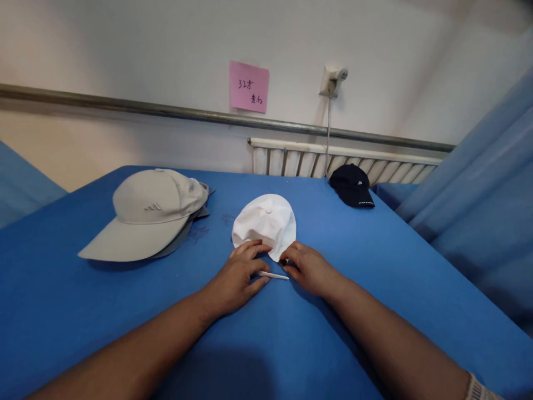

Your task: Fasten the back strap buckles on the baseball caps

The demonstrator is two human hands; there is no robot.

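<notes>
A white cap (268,219) lies crown up in front of me on the blue table, its back edge toward me. A narrow white strap (277,275) sticks out to the right from between the thumb and fingers of my left hand (240,276). That hand's upper fingers rest on the cap's near edge. My right hand (310,268) is closed in a pinch at the cap's near right edge. A small dark piece (283,262) shows at its fingertips, too small to make out.
Stacked caps, a beige one (154,200) on top, sit at the left. A black cap (352,185) lies at the far right. Behind the blue table (175,311) are a radiator (308,161), a metal rail (183,113) and a pink note (249,87). A blue curtain (483,183) hangs at right.
</notes>
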